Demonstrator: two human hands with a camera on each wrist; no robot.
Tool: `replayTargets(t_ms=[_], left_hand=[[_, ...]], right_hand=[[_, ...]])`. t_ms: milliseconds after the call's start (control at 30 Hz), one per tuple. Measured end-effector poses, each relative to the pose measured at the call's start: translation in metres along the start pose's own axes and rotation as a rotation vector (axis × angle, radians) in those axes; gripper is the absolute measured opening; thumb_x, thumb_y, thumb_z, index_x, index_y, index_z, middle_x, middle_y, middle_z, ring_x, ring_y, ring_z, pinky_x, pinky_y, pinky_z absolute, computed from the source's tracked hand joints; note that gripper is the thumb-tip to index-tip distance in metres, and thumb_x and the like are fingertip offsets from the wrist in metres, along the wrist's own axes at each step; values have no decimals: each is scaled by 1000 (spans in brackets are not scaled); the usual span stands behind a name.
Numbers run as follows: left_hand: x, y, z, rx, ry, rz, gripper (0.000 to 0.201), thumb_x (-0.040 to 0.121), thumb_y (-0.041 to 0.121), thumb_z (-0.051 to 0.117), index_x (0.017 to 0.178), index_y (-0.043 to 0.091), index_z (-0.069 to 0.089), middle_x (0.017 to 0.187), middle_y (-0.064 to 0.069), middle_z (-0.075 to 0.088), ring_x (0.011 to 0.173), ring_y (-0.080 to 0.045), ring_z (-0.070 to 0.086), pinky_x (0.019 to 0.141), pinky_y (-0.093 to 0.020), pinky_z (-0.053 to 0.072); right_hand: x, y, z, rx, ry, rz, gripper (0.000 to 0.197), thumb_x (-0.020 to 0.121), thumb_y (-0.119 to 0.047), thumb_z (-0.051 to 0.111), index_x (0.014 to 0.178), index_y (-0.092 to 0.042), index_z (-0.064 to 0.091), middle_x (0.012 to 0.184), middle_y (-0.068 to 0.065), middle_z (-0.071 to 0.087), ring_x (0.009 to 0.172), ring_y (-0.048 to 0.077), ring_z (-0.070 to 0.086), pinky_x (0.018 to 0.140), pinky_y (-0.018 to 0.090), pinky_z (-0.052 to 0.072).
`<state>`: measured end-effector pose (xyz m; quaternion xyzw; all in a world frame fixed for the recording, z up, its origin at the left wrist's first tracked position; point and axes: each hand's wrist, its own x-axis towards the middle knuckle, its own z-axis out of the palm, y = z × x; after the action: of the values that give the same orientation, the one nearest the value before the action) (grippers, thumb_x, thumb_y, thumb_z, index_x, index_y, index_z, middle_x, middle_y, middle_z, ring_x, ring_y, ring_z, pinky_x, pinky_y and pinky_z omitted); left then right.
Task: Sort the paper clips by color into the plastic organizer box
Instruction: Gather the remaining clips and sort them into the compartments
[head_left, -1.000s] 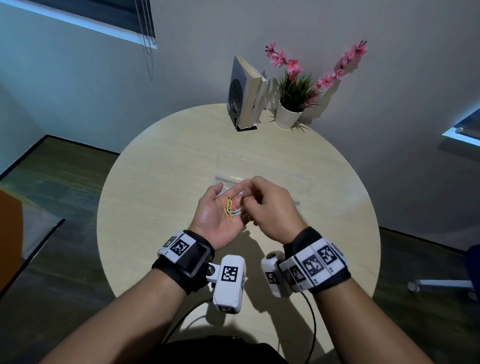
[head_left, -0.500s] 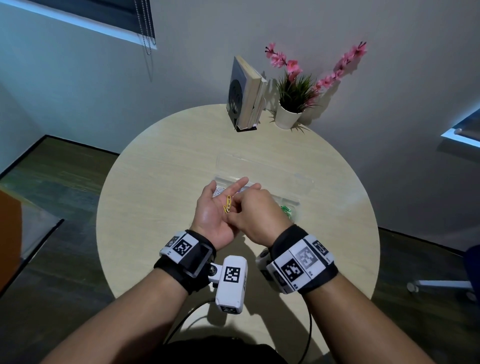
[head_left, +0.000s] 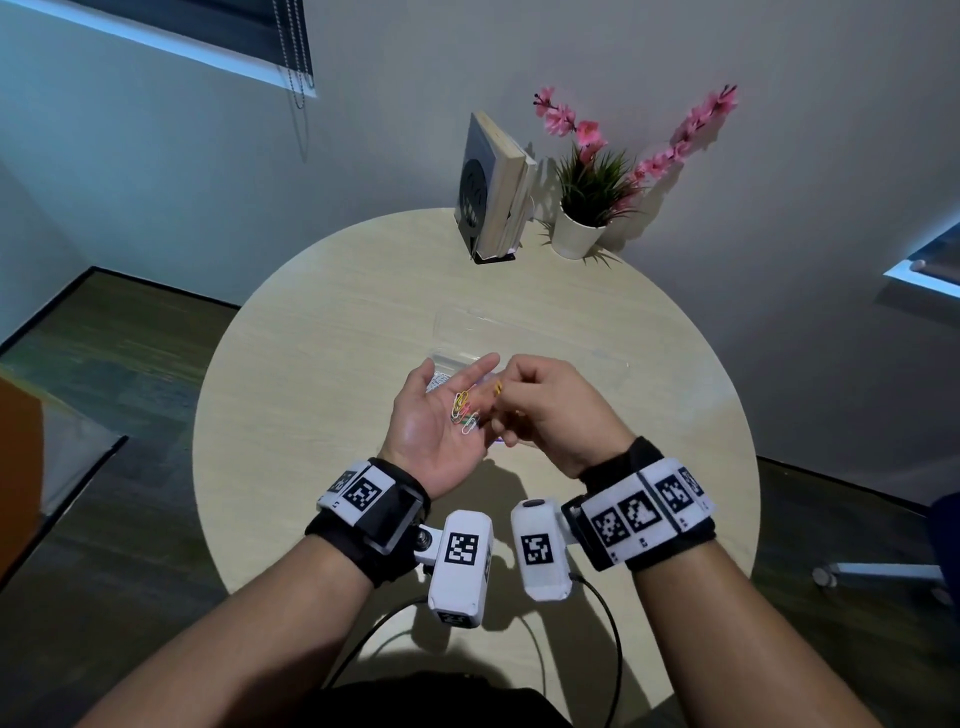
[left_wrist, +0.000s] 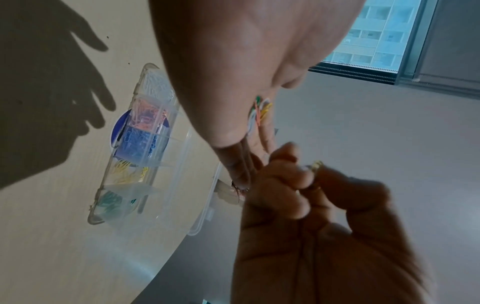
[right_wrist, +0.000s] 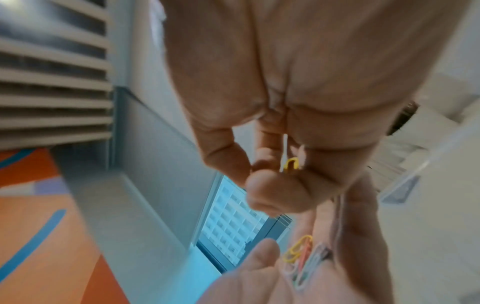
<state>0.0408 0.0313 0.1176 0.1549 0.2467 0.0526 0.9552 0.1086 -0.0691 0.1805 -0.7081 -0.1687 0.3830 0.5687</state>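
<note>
My left hand (head_left: 441, 410) is held palm up above the table, fingers nearly straight, with a small heap of paper clips (head_left: 464, 413) in yellow, red, green and white lying on it (right_wrist: 302, 259). Just to its right, my right hand (head_left: 540, 410) pinches one yellow paper clip (head_left: 498, 387) between thumb and fingertips (right_wrist: 291, 163). The clear plastic organizer box (left_wrist: 135, 144) lies open on the table beneath both hands. Its row of compartments shows white, pink, blue, yellow and green clips. In the head view the hands hide most of the box (head_left: 613, 364).
The round wooden table (head_left: 311, 415) carries a stand of books (head_left: 493, 187) and a white pot of pink flowers (head_left: 582, 228) at its far edge. Wrist cameras with cables hang below my forearms near the table's front edge.
My right hand has lifted off the left palm and drawn to the right, carrying one yellow clip. The heap on the left palm is uncovered again.
</note>
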Motion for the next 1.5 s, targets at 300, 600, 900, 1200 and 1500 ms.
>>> replayTargets(t_ms=[300,600,900,1200,1500], left_hand=[[-7,-2,5,-9,-60,-30,71,97,52,24,108,-2,68,102,-18,61,89,-27,63,80,-35,54],[-9,-3,4,24,-73,-93,72,97,57,21,116,1,63,101,-15,61,87,-24,64,82,-33,54],[-6,0,5,95,-91,-154,71,98,56,20,123,0,54,108,-20,67,97,-30,67,85,-41,56],[2,3,2,120,-95,-186,70,98,56,21,129,0,51,109,-20,65,99,-31,66,86,-42,56],[11,8,-11,130,-94,-218,71,96,56,24,126,-3,52,114,-24,60,111,-36,59,100,-46,46]], right_hand=[[11,3,-2,-239,50,-136,15,69,-11,66,80,-18,59,63,3,51,54,15,47,51,24,41],[18,5,0,-1020,33,-204,7,81,-25,70,88,-23,69,76,-8,53,76,13,53,64,24,37],[21,-4,-10,-1021,-133,-182,4,82,-24,69,84,-21,67,62,-12,50,67,13,50,62,25,38],[33,0,-9,-1017,-179,-161,17,80,-28,74,71,-24,60,61,-10,51,59,4,47,55,22,36],[42,2,-19,-897,-184,-176,3,84,-19,69,81,-20,70,72,-5,63,72,14,59,68,28,47]])
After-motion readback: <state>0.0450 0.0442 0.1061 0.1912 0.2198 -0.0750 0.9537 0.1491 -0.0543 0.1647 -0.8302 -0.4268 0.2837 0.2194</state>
